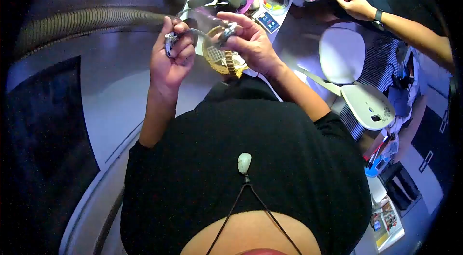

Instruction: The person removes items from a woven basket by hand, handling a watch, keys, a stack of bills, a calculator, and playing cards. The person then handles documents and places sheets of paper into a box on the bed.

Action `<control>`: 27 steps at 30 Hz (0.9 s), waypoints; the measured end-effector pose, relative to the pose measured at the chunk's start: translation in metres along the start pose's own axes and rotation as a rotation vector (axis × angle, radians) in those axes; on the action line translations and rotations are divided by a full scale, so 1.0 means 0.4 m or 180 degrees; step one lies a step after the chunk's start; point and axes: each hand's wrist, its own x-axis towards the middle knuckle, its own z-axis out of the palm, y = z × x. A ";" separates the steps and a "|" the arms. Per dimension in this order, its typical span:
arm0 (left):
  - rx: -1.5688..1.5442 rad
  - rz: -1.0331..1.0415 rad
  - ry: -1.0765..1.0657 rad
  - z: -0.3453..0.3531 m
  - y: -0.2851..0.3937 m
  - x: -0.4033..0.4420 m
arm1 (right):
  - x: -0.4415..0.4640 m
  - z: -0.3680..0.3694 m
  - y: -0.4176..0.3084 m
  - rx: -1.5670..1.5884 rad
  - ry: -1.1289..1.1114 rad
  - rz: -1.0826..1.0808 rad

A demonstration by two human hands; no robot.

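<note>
Left grip (174, 53) clamped on a silvery piece (169, 44); right grip (251, 42) pinches a second silvery part (230, 31), thumb against fingers. Blurred strip (196, 32) seems to span them. I hold both up, over and left of the basket (220, 68), likely for a clear view.

The right hand (256, 46) holds a blurred item (228, 32)
</note>
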 end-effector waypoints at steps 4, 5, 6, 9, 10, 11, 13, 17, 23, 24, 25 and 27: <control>0.0302 -0.0185 0.0460 -0.043 -0.009 0.010 | -0.009 -0.011 -0.016 0.0746 0.0614 -0.0213; 0.0345 -0.0215 0.0305 -0.078 -0.007 0.014 | -0.008 -0.014 -0.017 0.0731 0.0674 -0.0244; 0.0268 -0.0295 0.0281 -0.082 -0.012 0.016 | -0.010 -0.010 -0.025 0.0802 0.0666 -0.0244; 0.0660 -0.0352 0.0690 -0.098 -0.023 0.010 | -0.020 0.007 -0.042 0.0831 0.0676 -0.0252; 0.1106 -0.0218 0.0853 -0.095 -0.026 0.008 | -0.021 0.011 -0.050 0.0777 0.0691 -0.0242; 0.1552 -0.0075 0.1009 -0.091 -0.028 0.010 | -0.020 0.016 -0.059 0.0769 0.0687 -0.0271; 0.2730 0.0767 0.1150 -0.076 -0.045 0.017 | -0.023 0.024 -0.072 0.0498 0.0824 -0.0272; 0.4264 0.0937 0.0267 0.034 -0.083 0.041 | -0.026 0.023 -0.086 0.0124 0.1036 -0.0311; 0.4491 0.0492 -0.0243 0.038 -0.120 0.082 | -0.042 0.019 -0.104 -0.0498 0.1170 -0.0423; 0.4465 0.0325 -0.0211 0.032 -0.121 0.085 | -0.045 0.014 -0.105 -0.0688 0.1252 -0.0480; 0.4438 0.0165 -0.0178 0.024 -0.121 0.089 | -0.046 0.011 -0.106 -0.0879 0.1328 -0.0536; 0.4433 0.0252 -0.0157 0.019 -0.131 0.090 | -0.046 0.010 -0.107 -0.0950 0.1438 -0.0619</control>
